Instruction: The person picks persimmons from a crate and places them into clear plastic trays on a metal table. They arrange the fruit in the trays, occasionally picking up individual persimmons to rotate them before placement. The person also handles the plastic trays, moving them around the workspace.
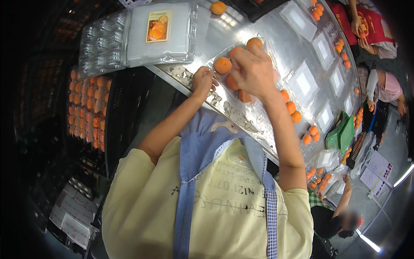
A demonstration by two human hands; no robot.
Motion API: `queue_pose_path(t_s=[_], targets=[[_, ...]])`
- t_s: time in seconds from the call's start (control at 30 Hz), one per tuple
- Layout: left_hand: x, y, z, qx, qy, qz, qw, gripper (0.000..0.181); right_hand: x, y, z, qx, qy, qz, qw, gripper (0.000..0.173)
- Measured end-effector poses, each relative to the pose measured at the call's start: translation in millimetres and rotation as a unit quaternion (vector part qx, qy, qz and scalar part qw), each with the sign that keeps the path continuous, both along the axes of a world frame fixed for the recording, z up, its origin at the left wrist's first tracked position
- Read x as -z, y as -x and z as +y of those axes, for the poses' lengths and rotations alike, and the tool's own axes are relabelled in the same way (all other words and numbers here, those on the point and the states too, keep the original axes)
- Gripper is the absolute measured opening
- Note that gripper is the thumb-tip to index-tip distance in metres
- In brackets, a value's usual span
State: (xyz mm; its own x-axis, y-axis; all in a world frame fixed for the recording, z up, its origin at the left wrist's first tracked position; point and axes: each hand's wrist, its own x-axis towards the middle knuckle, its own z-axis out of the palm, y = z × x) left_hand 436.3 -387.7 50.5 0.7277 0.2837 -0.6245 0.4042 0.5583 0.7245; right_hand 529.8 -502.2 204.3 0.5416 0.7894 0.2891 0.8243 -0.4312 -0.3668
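Note:
A clear plastic fruit tray point(274, 58) lies on the metal table in front of me, holding several round orange fruits point(223, 65). My right hand point(254, 71) is over this tray, palm down. Its fingers reach among the fruits near the one at the far side point(254, 42); the back of the hand hides whether they grip one. At the tray's near left corner is my left hand point(203, 82), fingers curled. Whether it pinches the tray's edge cannot be seen. Left of the tray, an open clear clamshell pack point(136, 48) bears a printed label point(158, 26).
A loose fruit point(218, 7) sits at the far edge. Loose fruits point(291, 107) and flat packs with white pads point(303, 81) spread rightward across the metal table point(207, 35). Green baskets point(339, 132) stand farther right. Filled packs point(87, 106) are at left. Other people work around the table.

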Motion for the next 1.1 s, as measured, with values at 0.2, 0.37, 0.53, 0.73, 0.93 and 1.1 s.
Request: queue_pose_path(t_s=[0.2,0.37,0.53,0.73,0.93,1.1], targets=[[1.3,0.5,-0.1,0.024,-0.032,-0.005,0.999,0.011,-46.8,-16.4,-67.1,0.023,-0.022,0.06,0.998,0.019],[-1.0,3.5,-0.5,0.023,-0.039,0.008,0.999,0.011,-54.5,-43.8,-96.7,0.044,0.008,0.075,0.996,0.018],[-13.6,6.4,3.6,-0.002,-0.038,0.023,0.999,0.01,-44.4,-62.9,-114.1,0.086,-0.047,0.15,0.984,0.017],[-8.0,4.4,6.5,0.002,-0.038,0.01,0.999,0.013,-28.1,-77.7,-120.5,0.092,-0.083,0.17,0.978,0.016],[-46.7,29.1,19.0,0.225,-0.405,-0.031,0.886,0.033,-36.3,-37.3,-58.0,-0.005,-0.076,0.087,0.993,0.012],[-67.1,23.7,-14.1,0.411,-0.306,-0.126,0.849,0.036,-23.8,-20.0,-24.3,-0.026,-0.039,0.033,0.998,0.007]])
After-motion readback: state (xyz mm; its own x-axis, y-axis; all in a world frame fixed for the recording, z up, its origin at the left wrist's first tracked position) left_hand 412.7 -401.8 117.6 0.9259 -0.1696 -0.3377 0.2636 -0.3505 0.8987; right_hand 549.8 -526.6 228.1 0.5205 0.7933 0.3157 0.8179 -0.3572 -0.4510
